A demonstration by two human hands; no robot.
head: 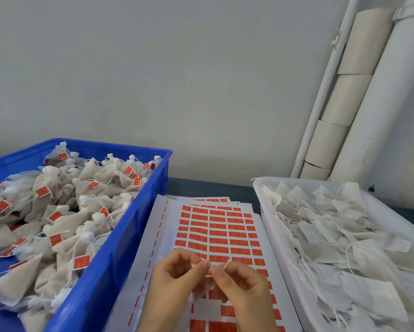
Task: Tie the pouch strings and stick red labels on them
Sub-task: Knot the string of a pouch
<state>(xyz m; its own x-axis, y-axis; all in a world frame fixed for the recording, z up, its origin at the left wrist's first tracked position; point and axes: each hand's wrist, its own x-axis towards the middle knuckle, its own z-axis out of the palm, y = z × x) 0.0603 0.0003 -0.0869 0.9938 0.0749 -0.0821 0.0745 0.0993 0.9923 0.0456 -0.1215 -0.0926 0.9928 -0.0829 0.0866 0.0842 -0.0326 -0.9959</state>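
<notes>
My left hand (174,281) and my right hand (244,288) meet above the sheet of red labels (215,226), fingertips close together. Both pinch a thin white pouch string (212,267) between thumb and fingers. The pouch it belongs to is mostly hidden under my hands. The label sheet lies flat between two bins, with many red stickers in rows and some peeled gaps near my hands.
A blue crate (134,226) on the left holds several tied pouches with red labels. A white bin (263,212) on the right holds several flat untied pouches with loose strings. More label sheets lie under the top one. White pipes stand at the back right.
</notes>
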